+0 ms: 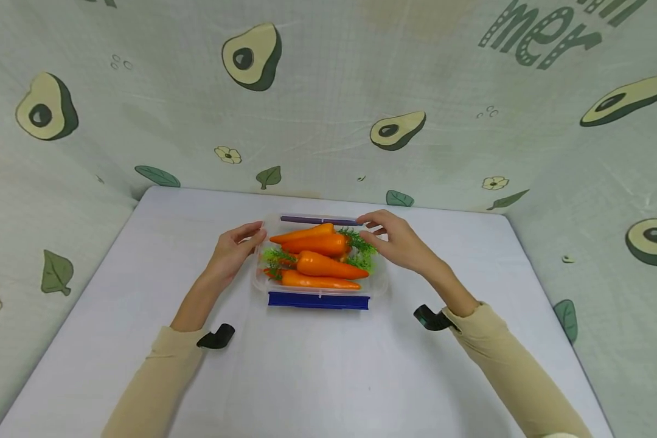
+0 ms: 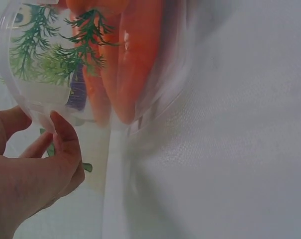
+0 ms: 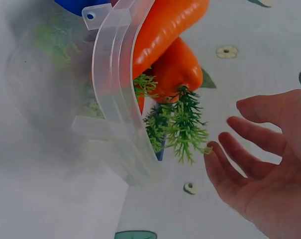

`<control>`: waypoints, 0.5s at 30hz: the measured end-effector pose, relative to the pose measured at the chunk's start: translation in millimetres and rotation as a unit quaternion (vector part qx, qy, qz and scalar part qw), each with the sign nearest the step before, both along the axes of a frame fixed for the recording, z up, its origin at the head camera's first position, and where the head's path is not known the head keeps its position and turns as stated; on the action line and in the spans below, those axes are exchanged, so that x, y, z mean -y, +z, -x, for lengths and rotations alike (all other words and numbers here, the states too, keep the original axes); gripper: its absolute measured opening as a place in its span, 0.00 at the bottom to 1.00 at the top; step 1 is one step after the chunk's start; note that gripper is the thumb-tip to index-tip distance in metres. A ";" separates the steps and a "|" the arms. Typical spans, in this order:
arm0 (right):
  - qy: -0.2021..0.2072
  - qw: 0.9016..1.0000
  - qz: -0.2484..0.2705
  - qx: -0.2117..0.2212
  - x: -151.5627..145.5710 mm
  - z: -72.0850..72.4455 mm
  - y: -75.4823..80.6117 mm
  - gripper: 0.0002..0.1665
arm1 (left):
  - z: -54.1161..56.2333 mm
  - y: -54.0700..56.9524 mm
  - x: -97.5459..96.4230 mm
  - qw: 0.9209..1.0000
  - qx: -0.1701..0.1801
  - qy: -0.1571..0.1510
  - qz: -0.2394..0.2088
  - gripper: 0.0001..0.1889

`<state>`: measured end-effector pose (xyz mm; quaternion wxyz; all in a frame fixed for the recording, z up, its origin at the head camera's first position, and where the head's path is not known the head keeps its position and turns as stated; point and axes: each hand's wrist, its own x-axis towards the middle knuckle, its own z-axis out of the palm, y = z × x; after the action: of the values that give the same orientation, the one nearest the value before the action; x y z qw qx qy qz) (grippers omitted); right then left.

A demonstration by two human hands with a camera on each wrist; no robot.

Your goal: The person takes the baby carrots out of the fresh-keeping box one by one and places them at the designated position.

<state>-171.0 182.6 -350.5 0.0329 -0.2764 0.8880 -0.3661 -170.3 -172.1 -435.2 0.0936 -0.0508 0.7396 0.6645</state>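
Your left hand (image 1: 234, 250) pinched the clear plastic container (image 1: 380, 281) at its left end; your empty right hand (image 1: 398, 243), fingers loosely parted, hung beside green carrot tops (image 1: 365, 260). The carrots (image 1: 319, 244) lay inside, lengthwise between both hands.

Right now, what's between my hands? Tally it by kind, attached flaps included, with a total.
Glossy orange carrots: 4 clearly visible
Clear plastic container: 1
Long blue plastic flaps: 2
Total: 7, unless more carrots lie hidden underneath
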 end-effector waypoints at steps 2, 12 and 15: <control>0.011 1.000 -0.011 -0.003 6.3 2.1 1.2 0.19 | -0.4 0.3 0.2 1.000 0.001 0.000 -0.002 0.29; 0.064 0.997 -0.046 -0.004 27.9 9.4 -1.4 0.21 | 0.9 -0.6 1.5 1.000 0.014 0.003 -0.018 0.30; 0.075 0.995 -0.061 0.002 31.8 10.3 -2.9 0.21 | 1.3 -0.9 1.1 0.999 0.018 0.010 -0.025 0.29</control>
<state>-181.3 150.8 -353.4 0.0783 -0.3388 0.8853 -0.3086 -171.6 -173.2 -436.2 0.1017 -0.0674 0.7201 0.6830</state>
